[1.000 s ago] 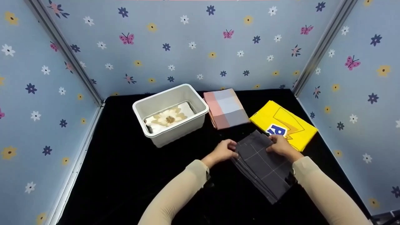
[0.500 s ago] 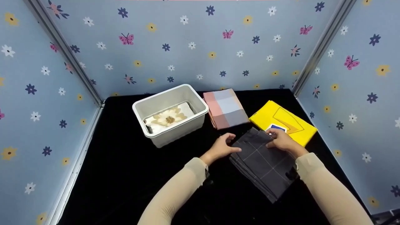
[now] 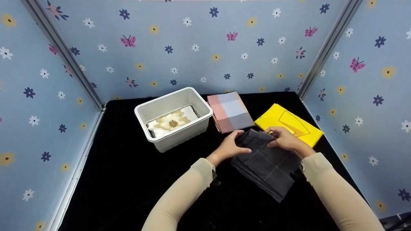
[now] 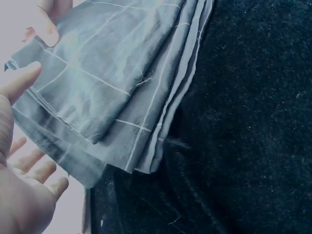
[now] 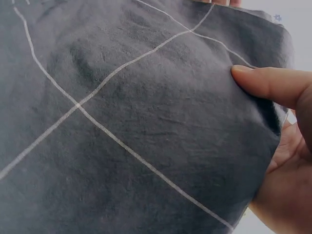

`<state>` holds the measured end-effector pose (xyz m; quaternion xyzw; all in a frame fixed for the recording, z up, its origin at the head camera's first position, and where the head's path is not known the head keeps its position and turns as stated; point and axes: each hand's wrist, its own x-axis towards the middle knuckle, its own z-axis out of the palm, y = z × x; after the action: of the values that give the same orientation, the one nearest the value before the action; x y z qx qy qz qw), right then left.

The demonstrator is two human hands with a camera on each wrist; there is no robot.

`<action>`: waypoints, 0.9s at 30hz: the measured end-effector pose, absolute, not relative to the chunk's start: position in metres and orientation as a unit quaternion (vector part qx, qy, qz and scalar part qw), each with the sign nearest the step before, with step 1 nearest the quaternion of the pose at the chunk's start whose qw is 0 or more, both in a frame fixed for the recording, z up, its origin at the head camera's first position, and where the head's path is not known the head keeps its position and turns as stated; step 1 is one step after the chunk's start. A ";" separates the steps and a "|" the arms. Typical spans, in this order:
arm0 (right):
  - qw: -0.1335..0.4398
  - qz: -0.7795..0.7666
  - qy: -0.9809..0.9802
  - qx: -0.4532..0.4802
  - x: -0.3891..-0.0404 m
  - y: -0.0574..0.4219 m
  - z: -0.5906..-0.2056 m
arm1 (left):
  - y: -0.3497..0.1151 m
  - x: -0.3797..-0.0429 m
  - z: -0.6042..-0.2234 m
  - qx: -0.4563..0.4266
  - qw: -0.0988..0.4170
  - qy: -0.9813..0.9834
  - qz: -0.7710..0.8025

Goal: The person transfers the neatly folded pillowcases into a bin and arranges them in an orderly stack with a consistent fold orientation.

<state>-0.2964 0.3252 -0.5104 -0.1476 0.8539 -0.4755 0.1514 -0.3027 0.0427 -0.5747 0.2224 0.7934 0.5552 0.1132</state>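
A folded dark grey cloth [image 3: 271, 163] with thin white grid lines lies at a slant between my hands, its loose layers fanned out along the left edge [image 4: 161, 97]. My right hand [image 3: 285, 139] pinches its upper right edge. In the right wrist view the thumb [image 5: 268, 85] presses on top while the fingers go behind the fabric. My left hand [image 3: 228, 147] is spread at the upper left corner. Its thumb [image 4: 22, 80] reaches over the cloth and the other fingers [image 4: 41, 170] sit loosely below the lower layers.
A white bin [image 3: 179, 141] with a flower-printed cloth [image 3: 171, 122] inside stands at the back left. Beside it lies a folded pink, blue and grey checked cloth [image 3: 232, 110]. A folded yellow cloth [image 3: 289, 118] is right behind my right hand. Floral panels [image 3: 192, 61] enclose the black surface.
The grey cloth's far end has lifted and shifted slightly left and back with my right hand. My left hand let go of the side edge, spread, and moved up to the far corner.
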 end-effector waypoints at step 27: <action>0.145 -0.516 0.828 -0.166 -0.306 0.299 -0.503 | 0.035 -0.303 -0.564 0.251 0.110 0.717 0.641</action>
<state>-0.3057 0.2986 -0.5032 -0.1660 0.8280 -0.5156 0.1450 -0.3030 0.0354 -0.5637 0.2511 0.7172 0.6408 0.1095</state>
